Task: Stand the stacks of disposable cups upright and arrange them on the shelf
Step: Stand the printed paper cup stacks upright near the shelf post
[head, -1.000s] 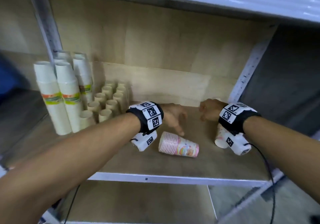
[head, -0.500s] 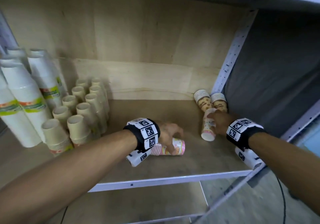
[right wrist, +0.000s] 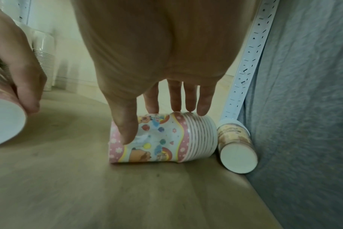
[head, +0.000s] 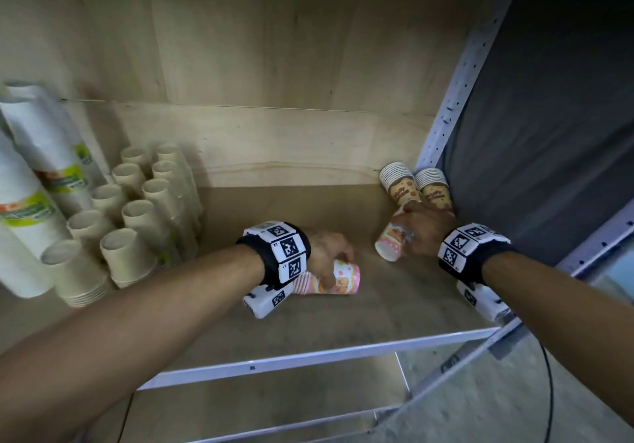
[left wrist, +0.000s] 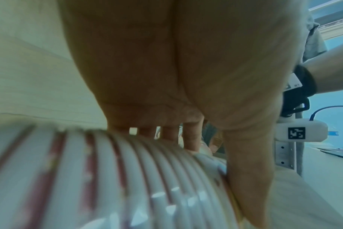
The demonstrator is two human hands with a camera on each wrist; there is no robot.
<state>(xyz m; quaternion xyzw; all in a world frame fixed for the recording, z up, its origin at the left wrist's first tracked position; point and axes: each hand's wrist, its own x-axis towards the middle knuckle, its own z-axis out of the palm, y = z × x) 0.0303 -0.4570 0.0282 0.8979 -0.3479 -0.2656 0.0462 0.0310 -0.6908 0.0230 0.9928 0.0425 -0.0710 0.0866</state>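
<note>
A pink cartoon-printed cup stack (head: pixel 343 279) lies on its side mid-shelf, and my left hand (head: pixel 334 264) grips it from above, thumb on the near side. In the left wrist view the fingers curl over its ribbed rims (left wrist: pixel 127 170). A second pink stack (head: pixel 389 245) lies further right. My right hand (head: pixel 411 233) holds it, thumb in front and fingers over the back, plain in the right wrist view (right wrist: pixel 162 139). Two brown-printed stacks (head: pixel 399 185) (head: pixel 434 190) lie tipped in the back right corner, just beyond that hand.
Tall white stacks (head: pixel 31 209) and several beige stacks (head: pixel 137 216) stand upright at the left. The bare shelf board (head: pixel 274 209) lies between them and my hands. A perforated metal post (head: pixel 456 89) and grey cloth (head: pixel 549 134) close the right side. The shelf's front rail (head: pixel 308 357) is near.
My left hand dropped onto the middle pink stack and closed round it. My right hand reached back to the right corner and took hold of the second pink stack. My head turned right.
</note>
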